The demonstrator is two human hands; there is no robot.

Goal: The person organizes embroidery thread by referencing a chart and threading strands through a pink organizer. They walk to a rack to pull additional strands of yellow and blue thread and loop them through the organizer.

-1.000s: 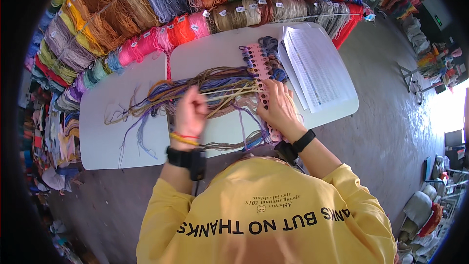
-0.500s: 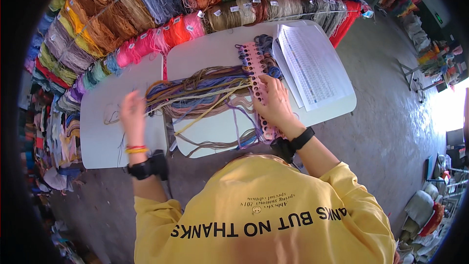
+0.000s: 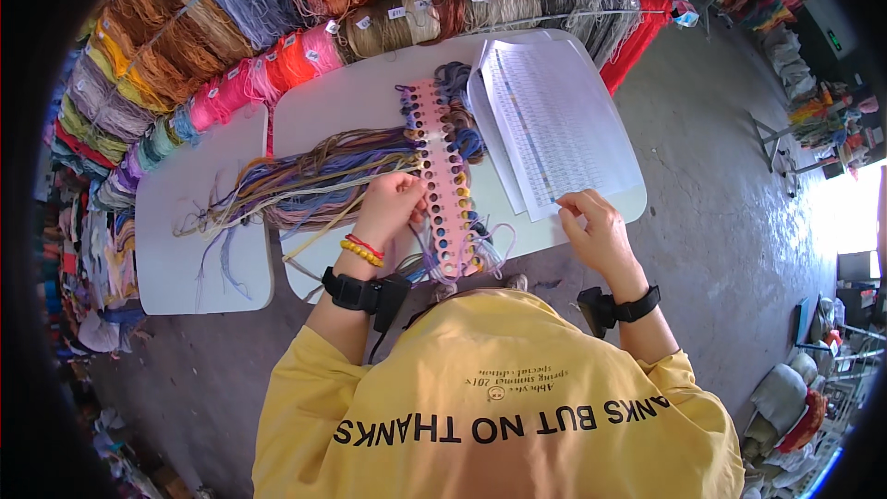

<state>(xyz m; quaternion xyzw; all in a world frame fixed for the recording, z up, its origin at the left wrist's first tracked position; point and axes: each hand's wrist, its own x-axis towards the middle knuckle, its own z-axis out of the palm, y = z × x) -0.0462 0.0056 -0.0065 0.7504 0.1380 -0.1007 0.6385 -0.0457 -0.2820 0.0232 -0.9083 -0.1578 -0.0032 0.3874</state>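
Head view: the pink holed strip (image 3: 441, 171) lies on the white table (image 3: 185, 263); the thread bundle (image 3: 319, 163) extends left of it, the printed sheets (image 3: 568, 125) lie right. The right hand (image 3: 598, 233) has moved off the strip to its right, near the sheets; the left hand (image 3: 392, 207) has returned to its left edge. Both hands' fingers are curled; any grip cannot be determined. The right hand therefore no longer steadies the strip.

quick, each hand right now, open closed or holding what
Left hand: fingers curled by the pink perforated card; cannot tell whether it holds anything.
Right hand: fingers bent near the printed sheets; grip cannot be told.
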